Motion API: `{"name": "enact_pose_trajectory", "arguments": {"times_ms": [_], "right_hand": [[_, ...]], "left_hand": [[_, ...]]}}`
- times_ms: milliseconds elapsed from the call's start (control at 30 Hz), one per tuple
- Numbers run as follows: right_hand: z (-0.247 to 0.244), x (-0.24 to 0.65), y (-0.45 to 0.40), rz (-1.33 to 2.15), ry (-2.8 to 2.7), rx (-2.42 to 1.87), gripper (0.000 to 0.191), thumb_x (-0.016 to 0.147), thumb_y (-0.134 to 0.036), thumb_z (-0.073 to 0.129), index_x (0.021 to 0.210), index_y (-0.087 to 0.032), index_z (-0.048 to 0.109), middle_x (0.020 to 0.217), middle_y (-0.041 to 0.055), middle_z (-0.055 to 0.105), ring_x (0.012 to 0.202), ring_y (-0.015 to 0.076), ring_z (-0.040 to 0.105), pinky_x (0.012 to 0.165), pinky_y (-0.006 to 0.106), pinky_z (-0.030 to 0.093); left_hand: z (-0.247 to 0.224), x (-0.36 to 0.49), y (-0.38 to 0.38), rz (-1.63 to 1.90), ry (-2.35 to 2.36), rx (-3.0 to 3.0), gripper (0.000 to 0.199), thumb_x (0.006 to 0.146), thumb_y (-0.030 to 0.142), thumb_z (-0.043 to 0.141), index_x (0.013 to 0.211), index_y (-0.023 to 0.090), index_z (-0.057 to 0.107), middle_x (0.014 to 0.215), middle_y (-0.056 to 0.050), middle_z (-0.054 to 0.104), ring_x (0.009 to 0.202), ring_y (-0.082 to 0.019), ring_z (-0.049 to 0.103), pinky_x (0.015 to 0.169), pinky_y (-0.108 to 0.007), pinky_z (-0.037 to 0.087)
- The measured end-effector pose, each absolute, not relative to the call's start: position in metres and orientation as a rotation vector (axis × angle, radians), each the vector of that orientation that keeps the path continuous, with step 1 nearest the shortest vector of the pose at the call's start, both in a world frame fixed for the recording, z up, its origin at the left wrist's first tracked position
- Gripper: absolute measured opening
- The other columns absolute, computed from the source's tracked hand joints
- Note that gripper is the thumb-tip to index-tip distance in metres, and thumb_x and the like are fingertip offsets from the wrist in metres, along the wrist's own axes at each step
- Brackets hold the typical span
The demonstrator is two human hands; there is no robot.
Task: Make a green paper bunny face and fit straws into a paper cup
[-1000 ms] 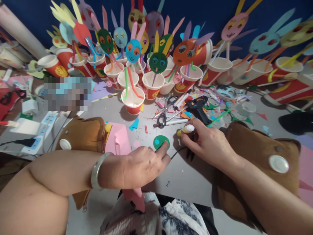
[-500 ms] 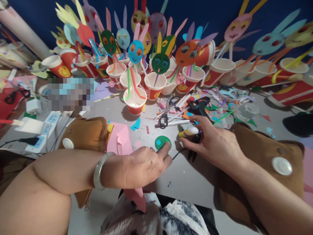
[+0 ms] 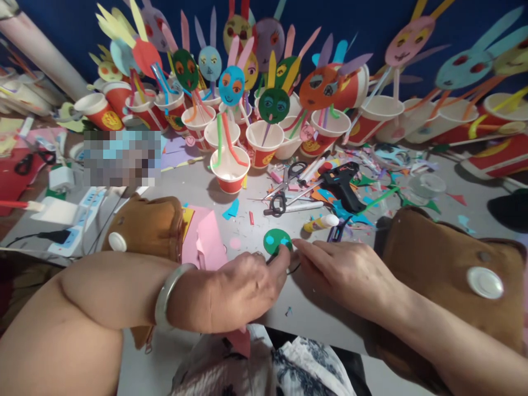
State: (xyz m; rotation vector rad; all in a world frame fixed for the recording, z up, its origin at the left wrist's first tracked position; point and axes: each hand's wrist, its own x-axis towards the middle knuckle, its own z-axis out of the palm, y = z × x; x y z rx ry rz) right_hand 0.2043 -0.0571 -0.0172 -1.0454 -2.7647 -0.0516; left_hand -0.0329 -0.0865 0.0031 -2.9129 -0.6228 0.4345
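Observation:
A green paper oval [image 3: 271, 236] lies flat on the table with two light-blue paper dots on it. My left hand [image 3: 239, 286], wearing a bangle, is closed with its fingertips pressing the oval's lower right edge, beside the right dot [image 3: 284, 241]. My right hand [image 3: 348, 269] reaches in from the right, its fingers drawn together at the oval's right edge. Whatever they pinch, if anything, is hidden. A yellow glue stick [image 3: 320, 223] with a white end lies behind my right hand, with a dark purple tool [image 3: 339, 230] beside it.
Paper cups [image 3: 230, 170] carrying colourful rabbit-faced figures line the back. Scissors [image 3: 284, 192], a black glue gun [image 3: 345, 184] and paper scraps lie in the middle. Brown cushions [image 3: 144, 225] flank my arms. A power strip [image 3: 78, 223] with cables lies left, near pink paper [image 3: 204, 236].
My right hand has left the glue stick and moved left and down to the green oval. The second blue dot now shows beside my left fingertips, which stay on the oval.

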Motion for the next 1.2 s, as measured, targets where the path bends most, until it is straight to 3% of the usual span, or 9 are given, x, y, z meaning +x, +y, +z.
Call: {"name": "enact_pose_trajectory", "arguments": {"times_ms": [33, 167, 467, 600, 767, 1000, 1100, 1200], "right_hand": [[-0.019, 0.205, -0.058, -0.045, -2.783, -1.049, 0.024, 0.094, -0.013, 0.042, 0.105, -0.012, 0.064, 0.062, -0.0004, 0.065, 0.047, 0.0134, 0.055, 0.048, 0.030, 0.025], [-0.023, 0.208, -0.063, -0.053, -2.901, -1.059, 0.036, 0.087, -0.010, 0.048, 0.121, -0.010, 0.060, 0.063, -0.0011, 0.067, 0.047, 0.0146, 0.059, 0.047, 0.031, 0.022], [-0.021, 0.204, -0.064, -0.080, -3.088, -1.139, 0.054, 0.081, -0.009, 0.057, 0.135, -0.012, 0.058, 0.059, -0.0018, 0.066, 0.044, 0.0156, 0.058, 0.046, 0.033, 0.013], [-0.021, 0.201, -0.064, -0.020, -3.128, -1.173, 0.058, 0.080, -0.006, 0.055, 0.138, -0.013, 0.057, 0.061, -0.0012, 0.067, 0.046, 0.0142, 0.058, 0.046, 0.033, 0.013], [-0.022, 0.201, -0.063, -0.018, -3.144, -1.137, 0.058, 0.079, -0.005, 0.057, 0.137, -0.010, 0.057, 0.063, -0.0006, 0.067, 0.048, 0.0141, 0.058, 0.046, 0.033, 0.013], [-0.023, 0.200, -0.063, -0.037, -3.119, -1.088, 0.059, 0.079, -0.003, 0.056, 0.137, -0.008, 0.055, 0.065, -0.0007, 0.068, 0.049, 0.0140, 0.060, 0.046, 0.032, 0.018], [-0.021, 0.198, -0.063, -0.049, -3.129, -1.089, 0.057, 0.077, -0.001, 0.054, 0.134, -0.008, 0.057, 0.066, -0.0004, 0.069, 0.051, 0.0143, 0.062, 0.046, 0.032, 0.022], [-0.019, 0.197, -0.064, -0.058, -3.138, -1.095, 0.055, 0.077, -0.002, 0.052, 0.132, -0.008, 0.056, 0.066, -0.0004, 0.069, 0.052, 0.0142, 0.062, 0.046, 0.031, 0.025]], "left_hand": [[0.007, -0.034, -0.088, 0.405, -0.566, -2.868, 0.093, 0.088, 0.074, 0.040, 0.145, 0.000, 0.043, 0.158, -0.028, 0.032, 0.081, -0.019, 0.057, 0.073, -0.034, 0.041], [0.017, -0.036, -0.089, 0.336, -0.517, -2.805, 0.103, 0.083, 0.082, 0.038, 0.135, -0.006, 0.052, 0.148, -0.032, 0.043, 0.074, -0.018, 0.055, 0.068, -0.034, 0.040], [-0.009, -0.022, -0.087, 0.507, -0.605, -2.937, 0.115, 0.065, 0.086, 0.057, 0.134, -0.005, 0.054, 0.137, -0.032, 0.051, 0.065, -0.017, 0.052, 0.052, -0.034, 0.030], [-0.002, -0.024, -0.086, 0.468, -0.572, -2.887, 0.113, 0.070, 0.082, 0.057, 0.137, -0.009, 0.050, 0.138, -0.033, 0.051, 0.063, -0.015, 0.050, 0.052, -0.033, 0.030], [0.005, -0.026, -0.087, 0.442, -0.580, -2.861, 0.106, 0.074, 0.077, 0.056, 0.138, -0.008, 0.050, 0.144, -0.033, 0.047, 0.064, -0.014, 0.052, 0.054, -0.034, 0.034], [-0.001, -0.026, -0.098, 0.379, -0.755, -2.759, 0.066, 0.094, 0.039, 0.048, 0.148, 0.001, 0.040, 0.153, -0.030, 0.040, 0.071, -0.015, 0.054, 0.060, -0.033, 0.039], [-0.001, -0.027, -0.098, 0.356, -0.780, -2.768, 0.069, 0.093, 0.045, 0.050, 0.146, 0.002, 0.040, 0.150, -0.031, 0.045, 0.069, -0.015, 0.054, 0.056, -0.032, 0.036], [0.000, -0.027, -0.094, 0.382, -0.757, -2.820, 0.095, 0.081, 0.068, 0.058, 0.144, -0.001, 0.040, 0.146, -0.034, 0.047, 0.067, -0.016, 0.053, 0.056, -0.033, 0.037]]}}
